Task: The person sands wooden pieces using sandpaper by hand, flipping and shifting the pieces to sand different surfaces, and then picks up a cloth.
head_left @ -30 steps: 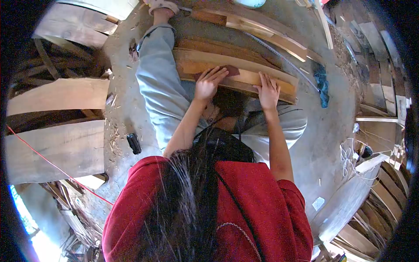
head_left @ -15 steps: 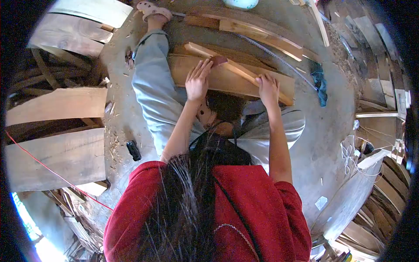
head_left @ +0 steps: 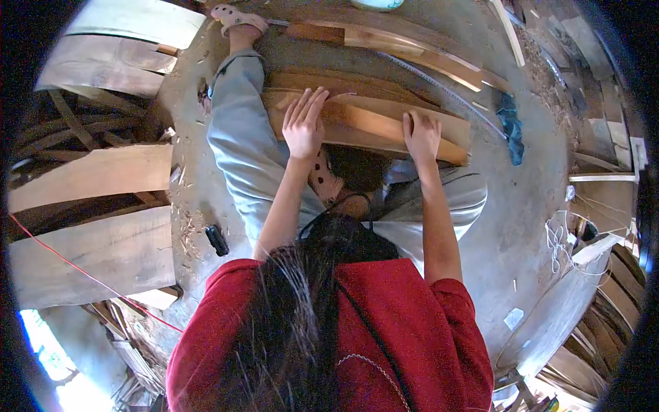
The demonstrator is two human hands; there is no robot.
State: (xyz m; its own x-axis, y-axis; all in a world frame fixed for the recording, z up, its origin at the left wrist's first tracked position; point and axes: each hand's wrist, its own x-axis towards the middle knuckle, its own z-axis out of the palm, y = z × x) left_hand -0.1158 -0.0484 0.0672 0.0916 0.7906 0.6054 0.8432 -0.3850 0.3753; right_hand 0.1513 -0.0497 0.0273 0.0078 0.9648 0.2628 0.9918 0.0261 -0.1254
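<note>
My left hand point(head_left: 304, 125) has its fingers stretched over the left part of a wooden strip point(head_left: 374, 121). A reddish-brown piece of sandpaper point(head_left: 341, 95) sticks out in a thin edge beside these fingers; the rest is hidden under the hand. Closer to the strip's right end, my right hand point(head_left: 422, 137) grips it with the thumb on top. Beneath the strip lies a wide pale board point(head_left: 449, 126), crosswise in front of my bent legs. Behind it a darker brown board point(head_left: 343, 82) is partly covered.
Long wood pieces point(head_left: 384, 42) lie on the floor ahead, beside a measuring tape point(head_left: 439, 88). A dark teal cloth point(head_left: 511, 130) is to the right. On the left are stacked planks point(head_left: 96, 254), a red cord point(head_left: 75, 264) and a small black object point(head_left: 217, 240).
The wooden strip has turned, so a broader face now shows. My left hand has shifted slightly down and left, and less of the sandpaper is visible. My right hand keeps its hold.
</note>
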